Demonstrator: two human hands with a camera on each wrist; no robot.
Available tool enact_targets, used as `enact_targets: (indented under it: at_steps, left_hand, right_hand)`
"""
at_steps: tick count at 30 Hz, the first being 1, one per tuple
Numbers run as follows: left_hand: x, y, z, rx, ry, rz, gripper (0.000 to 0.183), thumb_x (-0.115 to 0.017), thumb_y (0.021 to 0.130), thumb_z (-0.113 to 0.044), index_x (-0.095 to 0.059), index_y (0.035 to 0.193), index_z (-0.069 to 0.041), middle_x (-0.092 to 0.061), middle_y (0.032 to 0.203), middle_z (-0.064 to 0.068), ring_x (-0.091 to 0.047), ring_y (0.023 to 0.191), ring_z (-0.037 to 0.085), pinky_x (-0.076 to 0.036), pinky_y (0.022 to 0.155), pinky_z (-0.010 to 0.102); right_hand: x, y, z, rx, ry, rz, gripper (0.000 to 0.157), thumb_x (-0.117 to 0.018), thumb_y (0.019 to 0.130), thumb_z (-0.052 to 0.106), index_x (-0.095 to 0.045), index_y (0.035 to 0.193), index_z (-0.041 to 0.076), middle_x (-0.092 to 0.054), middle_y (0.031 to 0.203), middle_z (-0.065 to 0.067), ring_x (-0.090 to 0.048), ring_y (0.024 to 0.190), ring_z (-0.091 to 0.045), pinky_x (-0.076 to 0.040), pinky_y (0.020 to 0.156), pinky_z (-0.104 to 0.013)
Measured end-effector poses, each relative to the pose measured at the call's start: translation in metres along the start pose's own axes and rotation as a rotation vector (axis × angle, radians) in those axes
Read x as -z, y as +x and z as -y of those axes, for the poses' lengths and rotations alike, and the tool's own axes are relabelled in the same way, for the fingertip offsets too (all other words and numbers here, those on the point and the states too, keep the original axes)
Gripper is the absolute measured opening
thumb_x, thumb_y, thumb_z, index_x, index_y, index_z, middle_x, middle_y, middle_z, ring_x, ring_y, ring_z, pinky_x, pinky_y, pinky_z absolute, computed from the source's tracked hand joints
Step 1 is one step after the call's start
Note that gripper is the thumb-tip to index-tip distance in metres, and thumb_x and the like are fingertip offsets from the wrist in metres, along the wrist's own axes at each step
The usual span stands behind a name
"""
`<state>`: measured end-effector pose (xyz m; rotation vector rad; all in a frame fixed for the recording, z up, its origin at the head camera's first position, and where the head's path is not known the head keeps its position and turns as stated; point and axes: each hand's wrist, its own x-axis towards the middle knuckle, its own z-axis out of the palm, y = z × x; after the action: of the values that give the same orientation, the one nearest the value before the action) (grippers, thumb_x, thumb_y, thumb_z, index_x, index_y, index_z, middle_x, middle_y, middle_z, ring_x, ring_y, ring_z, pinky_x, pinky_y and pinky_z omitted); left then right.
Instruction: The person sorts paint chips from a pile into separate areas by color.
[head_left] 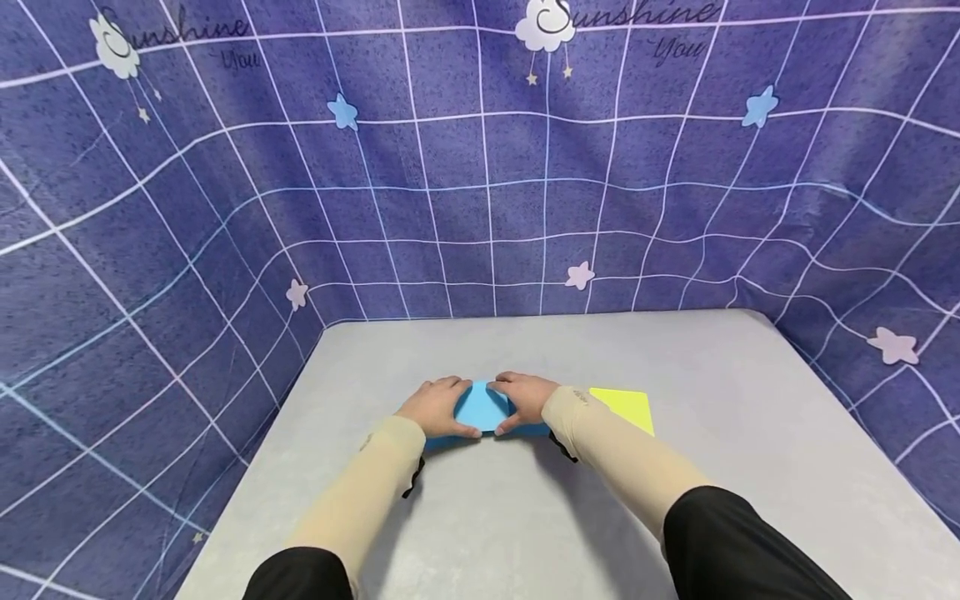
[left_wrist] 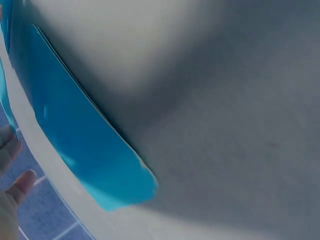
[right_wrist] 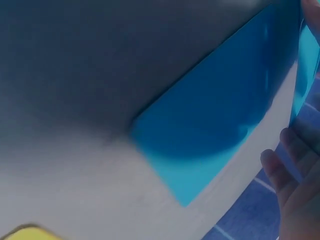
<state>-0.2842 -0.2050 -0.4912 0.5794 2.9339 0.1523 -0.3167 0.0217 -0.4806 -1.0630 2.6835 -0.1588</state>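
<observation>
A sheet of blue paper [head_left: 482, 406], folded, is held between both hands near the middle of the table. My left hand [head_left: 438, 408] grips its left side, thumb at the near edge and fingers at the far edge. On the opposite side, my right hand [head_left: 527, 397] holds it the same way, the two thumbs close together. In the left wrist view one strip of the blue paper [left_wrist: 90, 130] lies low over the table beside my fingers. The right wrist view has another low part of the blue paper [right_wrist: 210, 105] and a raised flap by the fingertips.
A yellow sheet [head_left: 630, 406] lies just right of my right forearm, partly covered by it. The grey table [head_left: 420, 350] is bordered at the back and sides by a purple-blue curtain [head_left: 450, 208] with white grid lines and stars.
</observation>
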Motion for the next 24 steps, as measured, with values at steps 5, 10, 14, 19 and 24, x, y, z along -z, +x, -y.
enact_targets:
  at_steps: [5, 10, 14, 19, 24]
  left_hand:
    - [-0.001, -0.008, 0.009, 0.036, -0.012, 0.000, 0.106, -0.076, 0.079, -0.073, -0.044, 0.158, -0.011, -0.046, 0.156, 0.014, -0.045, 0.142, 0.033, -0.034, 0.117, 0.053]
    - [0.000, -0.014, 0.018, 0.048, -0.010, -0.015, 0.105, -0.076, 0.079, -0.072, -0.043, 0.158, -0.010, -0.046, 0.156, 0.014, -0.046, 0.141, 0.034, -0.034, 0.117, 0.053]
    - [0.000, -0.020, 0.024, 0.051, 0.002, -0.025, 0.105, -0.077, 0.078, -0.072, -0.045, 0.156, -0.009, -0.048, 0.154, 0.015, -0.047, 0.140, 0.034, -0.034, 0.117, 0.054]
    - [-0.004, -0.029, 0.034, 0.060, 0.003, -0.023, 0.105, -0.077, 0.078, -0.072, -0.047, 0.155, -0.008, -0.049, 0.153, 0.015, -0.048, 0.140, 0.034, -0.035, 0.116, 0.054]
    - [-0.007, -0.033, 0.042, 0.066, 0.014, -0.004, 0.106, -0.076, 0.077, -0.073, -0.047, 0.155, -0.009, -0.049, 0.153, 0.015, -0.049, 0.139, 0.034, -0.036, 0.115, 0.053]
  right_hand:
    - [0.000, 0.009, 0.009, 0.018, -0.002, 0.006, 0.094, -0.078, 0.085, 0.061, -0.041, 0.160, 0.016, -0.039, 0.162, -0.010, -0.044, 0.144, -0.028, -0.041, 0.114, -0.043]
    - [0.000, 0.018, 0.017, 0.009, -0.001, 0.014, 0.095, -0.079, 0.085, 0.061, -0.041, 0.160, 0.017, -0.038, 0.162, -0.010, -0.044, 0.144, -0.027, -0.041, 0.115, -0.041]
    - [-0.005, 0.024, 0.022, 0.033, -0.011, 0.000, 0.095, -0.078, 0.084, 0.062, -0.042, 0.159, 0.016, -0.041, 0.160, -0.011, -0.046, 0.142, -0.028, -0.041, 0.115, -0.041]
    - [-0.014, 0.030, 0.030, 0.071, -0.007, -0.019, 0.095, -0.078, 0.085, 0.063, -0.043, 0.159, 0.015, -0.042, 0.159, -0.012, -0.049, 0.139, -0.029, -0.042, 0.113, -0.042]
    - [-0.016, 0.034, 0.039, 0.080, -0.017, -0.021, 0.094, -0.077, 0.085, 0.063, -0.043, 0.158, 0.015, -0.043, 0.159, -0.012, -0.047, 0.141, -0.028, -0.040, 0.115, -0.048]
